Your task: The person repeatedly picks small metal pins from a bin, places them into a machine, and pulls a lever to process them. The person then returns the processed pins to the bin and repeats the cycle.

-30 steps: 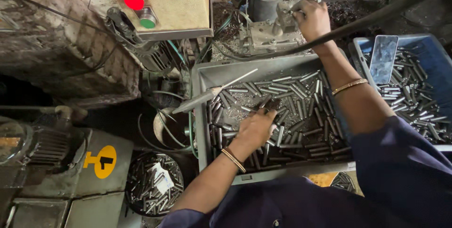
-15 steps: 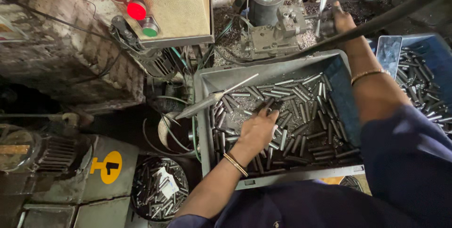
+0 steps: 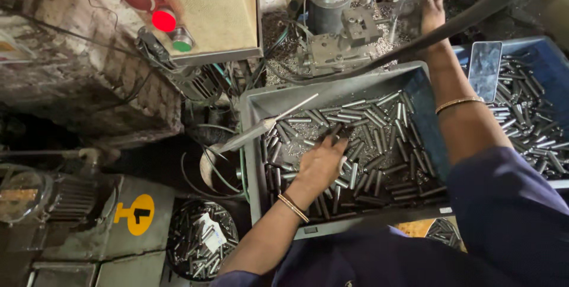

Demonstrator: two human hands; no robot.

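My left hand [image 3: 320, 162] lies palm down in a grey tray [image 3: 252, 145] filled with several short metal rods [image 3: 385, 139]. Its fingers curl around rods at the top of the pile. My right hand [image 3: 430, 11] reaches up beside the metal fixture [image 3: 338, 44] of a press-like machine, just past the tray's far edge. That hand is blurred, so what its fingers hold is unclear. Both wrists wear thin bangles, and both sleeves are dark blue.
A blue bin [image 3: 551, 62] at right holds more rods and a flat metal plate [image 3: 485, 68]. A long pointed tool [image 3: 261, 127] rests over the tray's left corner. A dark bar [image 3: 474, 8] crosses above. Control box with red buttons [image 3: 160, 17], round tub of rods [image 3: 198, 245], motor [image 3: 35, 195].
My right hand has shifted to the right along the machine. My left hand has stayed in the tray, its fingers working among the rods.
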